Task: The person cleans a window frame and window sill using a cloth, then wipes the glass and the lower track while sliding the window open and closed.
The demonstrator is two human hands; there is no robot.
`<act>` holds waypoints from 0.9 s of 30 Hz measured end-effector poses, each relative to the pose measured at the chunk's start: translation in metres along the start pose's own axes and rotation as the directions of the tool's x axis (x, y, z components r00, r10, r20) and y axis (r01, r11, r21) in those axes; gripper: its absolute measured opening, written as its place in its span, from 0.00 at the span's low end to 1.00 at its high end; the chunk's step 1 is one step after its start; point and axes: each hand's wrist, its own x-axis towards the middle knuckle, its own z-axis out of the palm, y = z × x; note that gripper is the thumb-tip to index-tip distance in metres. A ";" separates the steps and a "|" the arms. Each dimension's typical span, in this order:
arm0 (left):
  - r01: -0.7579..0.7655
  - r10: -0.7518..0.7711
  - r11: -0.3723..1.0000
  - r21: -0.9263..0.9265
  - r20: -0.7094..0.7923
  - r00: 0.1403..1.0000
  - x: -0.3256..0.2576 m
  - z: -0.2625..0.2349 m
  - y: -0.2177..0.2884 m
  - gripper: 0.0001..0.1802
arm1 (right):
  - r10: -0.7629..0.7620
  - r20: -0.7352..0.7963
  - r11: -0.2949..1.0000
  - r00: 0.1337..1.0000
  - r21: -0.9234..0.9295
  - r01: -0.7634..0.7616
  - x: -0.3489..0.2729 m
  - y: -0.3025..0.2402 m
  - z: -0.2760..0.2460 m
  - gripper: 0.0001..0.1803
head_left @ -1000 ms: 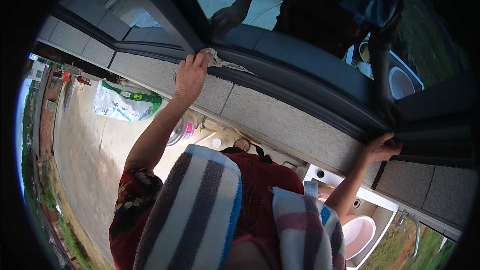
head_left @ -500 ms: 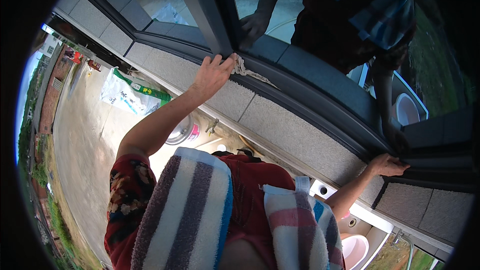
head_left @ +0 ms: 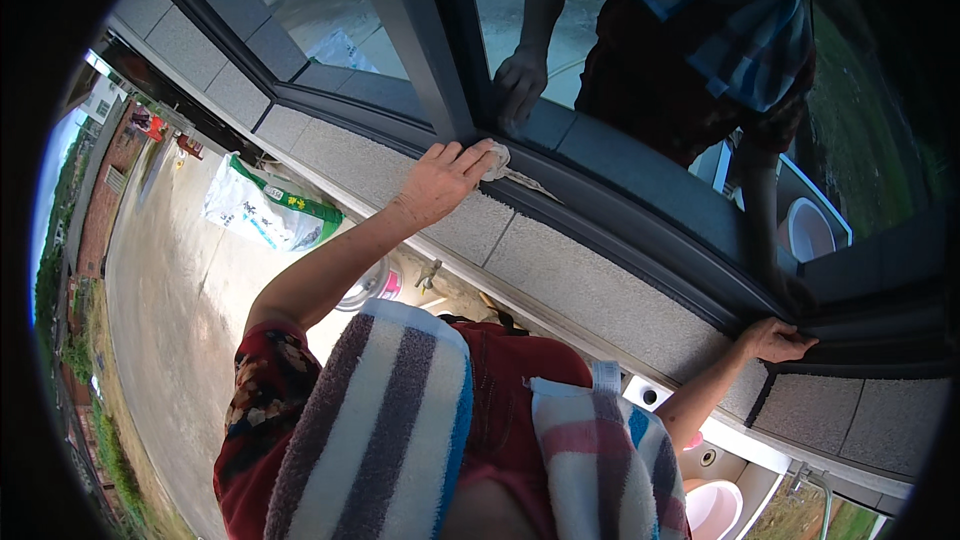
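My left hand (head_left: 438,185) is closed on a crumpled pale rag (head_left: 497,162), pressed to the dark window frame (head_left: 610,218) beside the foot of the upright post (head_left: 415,40). A thin end of the rag trails right along the lower rail. Farther right, my right hand (head_left: 775,340) grips the frame's lower edge with bent fingers, by a corner; its fingertips are partly hidden. The dark window glass (head_left: 640,165) mirrors both arms. A striped towel (head_left: 385,420) hangs down my front, and its other end lies to the right.
Below the frame runs a grey tiled sill (head_left: 590,270). A white and green sack (head_left: 270,205) lies on the concrete floor (head_left: 170,320) at left. A tap (head_left: 428,275) stands beneath the sill. At lower right are a white sink (head_left: 735,455) and a pink basin (head_left: 712,510).
My left hand and the rag have shifted slightly right and down in view, and the rag is bunched more tightly. My right hand stays at the frame's edge.
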 end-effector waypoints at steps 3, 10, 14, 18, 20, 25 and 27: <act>0.062 -0.074 0.985 0.163 0.073 0.995 -0.006 0.006 -0.006 0.25 | 0.036 0.032 0.999 0.999 0.035 -0.037 -0.002 -0.004 0.002 0.20; 0.126 -0.143 0.983 0.137 0.124 0.982 -0.008 0.007 -0.009 0.23 | -0.066 0.009 0.997 0.998 0.042 0.066 -0.004 0.007 0.005 0.25; 0.251 -0.260 0.964 -0.089 -0.110 0.959 0.011 -0.014 -0.002 0.21 | -0.081 0.000 0.994 0.997 0.075 0.081 -0.009 0.012 0.007 0.26; 0.319 -0.320 0.948 -0.014 -0.053 0.946 0.028 -0.015 -0.004 0.19 | -0.057 0.021 0.994 0.998 0.092 0.055 -0.009 0.008 0.003 0.27; 0.231 -0.246 0.951 0.203 0.051 0.968 0.024 0.000 0.001 0.17 | -0.044 0.033 0.995 0.999 0.095 0.040 -0.008 0.004 0.000 0.27; 0.267 -0.320 0.909 0.320 0.124 0.939 0.035 0.014 0.027 0.18 | -0.062 0.037 0.991 0.997 0.123 0.057 -0.007 0.003 -0.005 0.27; 0.286 -0.330 0.911 0.295 0.108 0.938 0.032 0.018 0.022 0.19 | -0.073 0.030 0.990 0.997 0.122 0.069 -0.008 0.004 -0.006 0.27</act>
